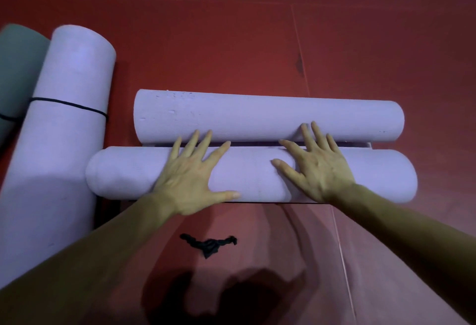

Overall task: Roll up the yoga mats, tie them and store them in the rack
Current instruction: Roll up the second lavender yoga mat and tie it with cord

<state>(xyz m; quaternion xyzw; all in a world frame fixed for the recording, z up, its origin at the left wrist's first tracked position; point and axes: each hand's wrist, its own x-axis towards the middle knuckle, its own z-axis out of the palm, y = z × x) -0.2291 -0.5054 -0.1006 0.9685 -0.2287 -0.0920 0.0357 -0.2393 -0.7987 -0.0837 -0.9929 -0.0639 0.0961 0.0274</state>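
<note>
Two hands lie flat, fingers spread, on the near lavender mat roll: left hand, right hand, gripping nothing. Roll rests on red floor, parallel to and just beside far lavender roll. Banded lavender roll at left; loose black tie on floor.

The red floor, crossed by a thin seam, carries 4 rolled mats. 2 lilac ones lie crosswise, the far roll just beside the near roll. At the left lies a tied roll, lilac with 1 black band, against the near roll's end. A grey roll lies beside it at the frame's edge. A black tie lies loose on the floor, nearer the person.
</note>
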